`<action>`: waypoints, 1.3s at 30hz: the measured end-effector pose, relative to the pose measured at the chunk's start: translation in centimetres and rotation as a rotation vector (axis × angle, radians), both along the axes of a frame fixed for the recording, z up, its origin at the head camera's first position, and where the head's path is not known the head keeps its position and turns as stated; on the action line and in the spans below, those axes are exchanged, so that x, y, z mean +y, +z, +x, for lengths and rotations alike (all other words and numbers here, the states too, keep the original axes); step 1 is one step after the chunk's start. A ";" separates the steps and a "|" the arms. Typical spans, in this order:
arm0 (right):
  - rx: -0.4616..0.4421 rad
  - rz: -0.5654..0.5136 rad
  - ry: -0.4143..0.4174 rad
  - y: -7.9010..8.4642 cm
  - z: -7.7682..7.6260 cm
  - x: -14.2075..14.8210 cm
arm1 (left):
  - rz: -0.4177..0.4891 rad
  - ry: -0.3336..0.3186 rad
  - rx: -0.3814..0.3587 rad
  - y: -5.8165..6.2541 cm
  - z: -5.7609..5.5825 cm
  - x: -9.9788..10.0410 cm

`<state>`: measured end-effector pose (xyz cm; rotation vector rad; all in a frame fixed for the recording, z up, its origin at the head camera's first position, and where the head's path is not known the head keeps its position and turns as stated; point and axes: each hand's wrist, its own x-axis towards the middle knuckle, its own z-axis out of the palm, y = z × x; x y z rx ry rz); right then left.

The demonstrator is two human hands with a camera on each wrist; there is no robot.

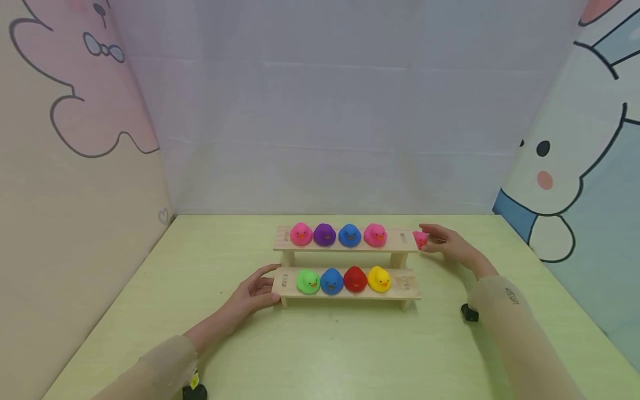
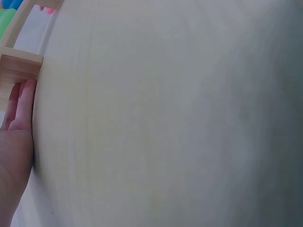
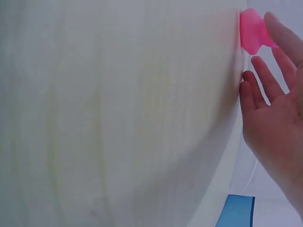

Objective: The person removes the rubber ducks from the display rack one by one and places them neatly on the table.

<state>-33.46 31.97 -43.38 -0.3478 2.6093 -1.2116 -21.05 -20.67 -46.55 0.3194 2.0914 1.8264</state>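
Note:
A two-tier wooden display stand [image 1: 345, 297] carries rubber ducks on both steps. My left hand [image 1: 255, 291] holds the left end of its lower step, thumb at the front edge and index finger at the back; in the left wrist view the fingers [image 2: 25, 106] touch the wooden leg [image 2: 21, 64]. Beyond the upper step's right end, a pink rubber duck [image 1: 420, 239] rests on the table. My right hand [image 1: 450, 247] pinches it between thumb and index finger, while the other fingers spread loosely in the right wrist view. The duck [image 3: 253, 30] is partly hidden by the thumb.
The upper step holds pink, purple [image 1: 324, 235], blue [image 1: 349, 236] and pink ducks; the lower holds green [image 1: 308, 282], blue, red [image 1: 355, 279] and yellow [image 1: 379, 279] ones. Light table [image 1: 320, 355] lies around the stand, with a white cloth wall [image 1: 320, 139] behind.

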 end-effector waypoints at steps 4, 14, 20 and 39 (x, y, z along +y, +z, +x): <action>0.000 0.036 0.002 0.5 -0.1 -0.1 | -0.006 0.008 -0.002 0.0 0.0 0.0; 0.129 0.044 -0.036 2.7 -0.1 -0.7 | -0.010 0.010 0.000 0.0 0.0 -0.1; 0.207 0.000 -0.040 4.9 0.1 -1.5 | -0.023 0.010 0.001 -0.1 -0.1 0.0; 0.435 -0.276 0.020 9.9 3.0 -7.8 | 0.005 0.005 0.011 -0.2 -0.2 0.2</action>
